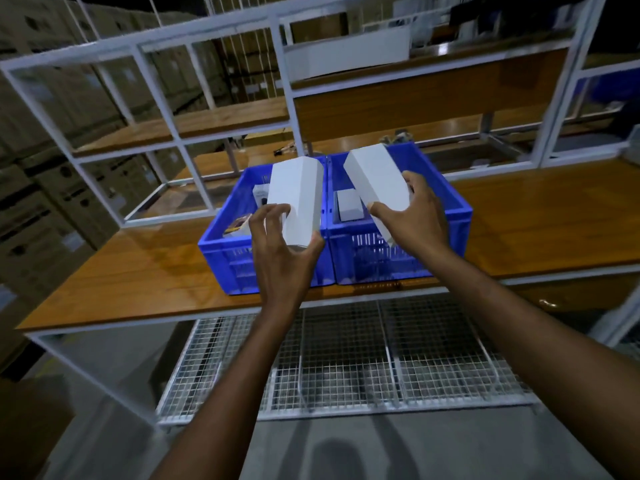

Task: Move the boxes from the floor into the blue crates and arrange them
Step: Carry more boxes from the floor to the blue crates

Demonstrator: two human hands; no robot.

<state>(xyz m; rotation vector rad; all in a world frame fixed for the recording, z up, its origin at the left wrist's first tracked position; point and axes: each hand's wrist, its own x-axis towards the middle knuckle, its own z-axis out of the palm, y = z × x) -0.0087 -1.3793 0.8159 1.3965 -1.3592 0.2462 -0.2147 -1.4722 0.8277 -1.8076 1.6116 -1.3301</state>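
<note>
Two blue crates stand side by side on a wooden workbench, the left crate (221,251) and the right crate (457,216). My left hand (282,251) grips a tall white box (294,195) above the left crate. My right hand (412,216) holds a second white box (377,181), tilted, over the right crate. A small white box (348,206) lies inside the right crate. In the left crate sit a small box with a dark print (259,195) and a colourful box (237,226).
The wooden workbench (138,271) has a white metal frame with upper shelves (194,123) behind the crates. A wire-mesh shelf (346,358) runs under the bench. Stacked cardboard cartons (41,188) fill the left side. Grey floor lies below.
</note>
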